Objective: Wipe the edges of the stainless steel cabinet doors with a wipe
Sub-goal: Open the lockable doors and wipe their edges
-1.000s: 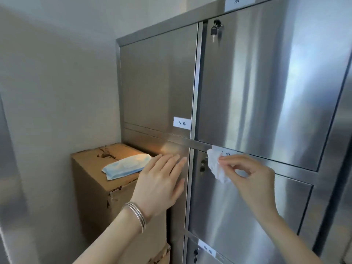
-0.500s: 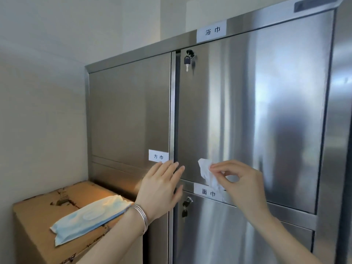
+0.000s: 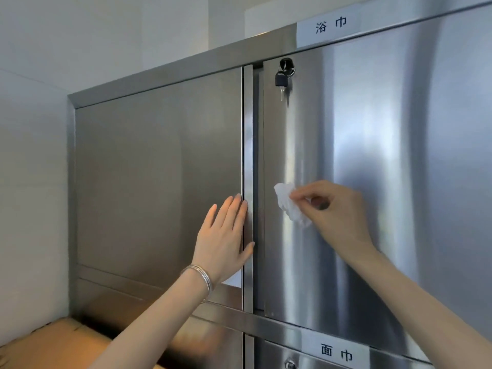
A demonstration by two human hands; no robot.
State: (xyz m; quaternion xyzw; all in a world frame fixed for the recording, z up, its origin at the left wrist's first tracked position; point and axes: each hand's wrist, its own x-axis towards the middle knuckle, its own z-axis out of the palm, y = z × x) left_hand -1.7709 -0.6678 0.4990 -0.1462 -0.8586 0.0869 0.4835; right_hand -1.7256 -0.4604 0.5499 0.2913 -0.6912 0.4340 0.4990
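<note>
A steel cabinet [image 3: 159, 83] fills most of the frame, every door closed, so nothing inside it can be seen. The big right door [image 3: 386, 182] takes up the right half; the left door [image 3: 157, 182] sits left of centre. A cardboard box [image 3: 53, 347] shows at the lower left corner. The left hand [image 3: 223, 238], open and flat, presses the left door's right edge near the middle of the frame. The right hand [image 3: 335, 209] pinches a crumpled white wipe [image 3: 288, 205] against the right door, near its left edge. A white label [image 3: 328, 33] sits at the top, another label [image 3: 336, 352] at the bottom. A key [image 3: 282, 78] hangs from the right door's lock.
</note>
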